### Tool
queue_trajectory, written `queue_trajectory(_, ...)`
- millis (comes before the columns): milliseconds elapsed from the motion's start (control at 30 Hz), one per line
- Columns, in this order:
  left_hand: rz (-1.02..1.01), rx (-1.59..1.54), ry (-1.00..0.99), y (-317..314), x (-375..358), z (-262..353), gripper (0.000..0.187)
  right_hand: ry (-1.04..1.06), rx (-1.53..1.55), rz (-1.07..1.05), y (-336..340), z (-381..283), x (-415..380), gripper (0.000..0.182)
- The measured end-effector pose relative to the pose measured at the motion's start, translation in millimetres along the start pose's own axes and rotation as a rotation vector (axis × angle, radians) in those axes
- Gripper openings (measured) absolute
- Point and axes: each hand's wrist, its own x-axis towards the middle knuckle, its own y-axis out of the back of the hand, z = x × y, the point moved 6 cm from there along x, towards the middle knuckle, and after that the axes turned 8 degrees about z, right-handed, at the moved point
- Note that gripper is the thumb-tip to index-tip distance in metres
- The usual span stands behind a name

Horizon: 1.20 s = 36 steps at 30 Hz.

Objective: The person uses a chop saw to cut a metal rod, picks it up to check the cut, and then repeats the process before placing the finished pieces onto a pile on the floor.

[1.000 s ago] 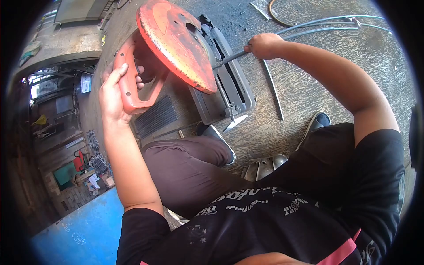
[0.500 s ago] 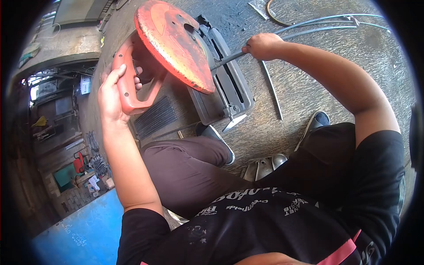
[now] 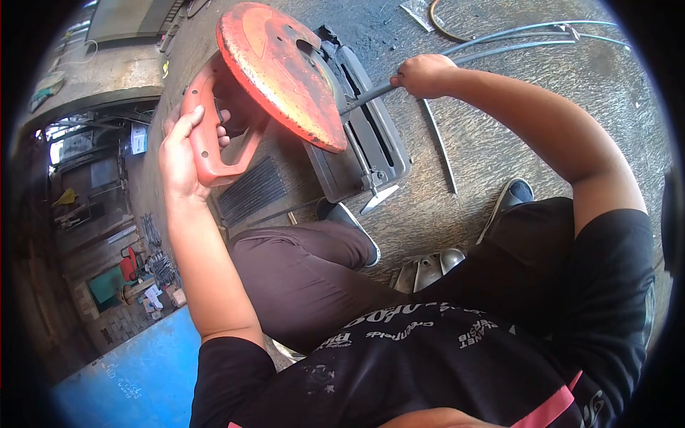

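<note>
An orange cut-off saw [image 3: 285, 78] with a worn, scuffed guard stands in front of me on its grey base [image 3: 389, 160]. My left hand [image 3: 180, 153] is wrapped round the saw's D-shaped handle, fingers through the loop. A dark metal rod [image 3: 372, 93] lies across the base and runs in behind the guard's lower edge. My right hand [image 3: 427, 75] is closed on that rod, just right of the base. The guard hides the rod's far end and most of the blade.
Dark rods [image 3: 251, 189] lie bundled left of the base. A thin metal strip [image 3: 439, 146] is on the floor at right, with long pipes [image 3: 517, 51] behind my right hand. My shoes [image 3: 515, 194] flank the saw. A blue panel [image 3: 132, 367] sits at lower left.
</note>
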Motion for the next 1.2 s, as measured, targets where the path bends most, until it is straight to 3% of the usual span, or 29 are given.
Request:
queue_trajectory(533, -0.012, -0.016, 0.007, 5, 4, -6, 0.041, 0.084, 0.098, -0.024, -4, 9, 4, 0.046)
queue_trajectory(567, -0.030, -0.020, 0.013, 5, 4, -6, 0.044, 0.200, 0.077, -0.013, -3, 11, 6, 0.048)
queue_trajectory(733, 0.016, 0.087, -0.044, 4, -3, 2, 0.059, 0.041, 0.430, -0.113, 12, 39, -12, 0.052)
queue_trajectory(800, 0.042, 0.072, -0.071, 4, -4, 4, 0.070, 0.006, 0.787, -0.136, 5, 44, -21, 0.048)
queue_trajectory(867, 0.035, 0.084, -0.189, 14, 8, -4, 0.079, 0.050, 1.006, -0.237, 11, 32, -35, 0.046)
queue_trajectory(933, 0.018, 0.038, -0.233, 11, 7, -1, 0.082, 0.133, 1.119, -0.318, 21, 14, -45, 0.047)
queue_trajectory(967, 0.011, 0.098, -0.201, 13, 11, -4, 0.084, 0.082, 1.316, -0.341, 26, 0, -50, 0.046)
queue_trajectory(1000, 0.040, 0.112, -0.252, 13, 14, -3, 0.080, 0.030, 1.511, -0.364, 33, -18, -55, 0.045)
queue_trajectory(1067, 0.270, 0.552, -0.526, 17, 12, 11, 0.072, 0.225, 1.613, -0.433, 66, -61, -71, 0.046)
queue_trajectory(1133, 0.322, 0.573, -0.674, 12, -18, 41, 0.050, 0.311, 1.699, -0.516, 89, -95, -85, 0.042)
queue_trajectory(1200, 0.159, 0.419, -0.753, 8, -35, 57, 0.033, 0.447, 1.690, -0.509, 110, -127, -101, 0.043)
